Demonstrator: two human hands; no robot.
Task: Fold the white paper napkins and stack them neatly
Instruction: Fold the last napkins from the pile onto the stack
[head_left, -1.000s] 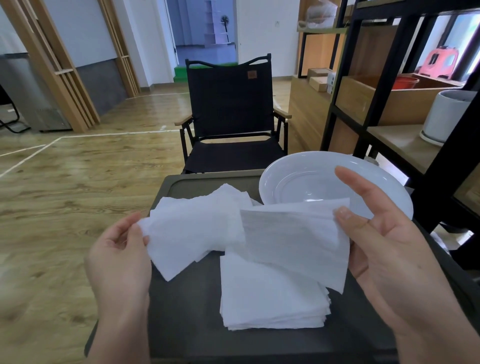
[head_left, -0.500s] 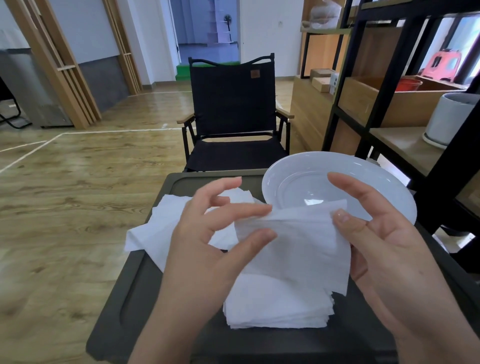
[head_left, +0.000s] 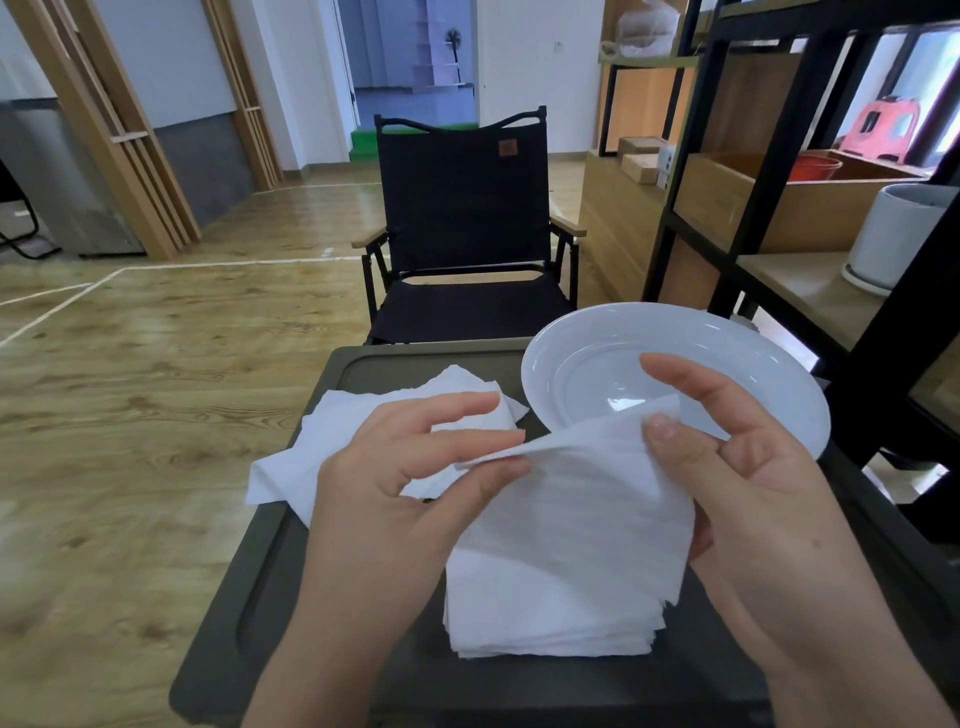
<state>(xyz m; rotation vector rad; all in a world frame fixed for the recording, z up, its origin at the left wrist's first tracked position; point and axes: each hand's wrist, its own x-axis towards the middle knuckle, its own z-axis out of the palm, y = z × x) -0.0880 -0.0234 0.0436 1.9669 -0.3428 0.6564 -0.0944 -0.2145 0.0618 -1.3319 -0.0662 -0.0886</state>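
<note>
Napkin in hand (head_left: 582, 499): one white sheet held up over the tray, sagging between both hands, lower edge draping onto the folded stack. Top edge runs roughly 9-to-3 o'clock between the two pinch points.

Left hand (head_left: 395, 499) pinches the sheet's left corner between thumb and fingertips. Right hand (head_left: 737, 467) pinches the right top corner, thumb (head_left: 670, 441) on the near face, index finger behind the paper. Both grips are on the same sheet; neither is released.

Folded stack (head_left: 550, 613): sits on the tray at 6 o'clock from the held sheet, many layers, edges slightly ragged but roughly square. Exact count not readable.

Unfolded napkins (head_left: 332, 447): loose pile at 9–10 o'clock of the stack, on the tray's far-left area, one corner overhanging the tray edge. A few sheets at least, count unclear.

Progress, my read: mid-run. Stack is already thick, so most of the folding looks done; current sheet is not yet creased, and the loose pile is left.

Tray (head_left: 270, 613): dark, rimmed. White plate (head_left: 769, 374) at 1 o'clock, holding no napkins, right fingers in front of it. Black folding chair (head_left: 462, 218) at 12 o'clock, shelving (head_left: 691, 171) at 2 o'clock.
</note>
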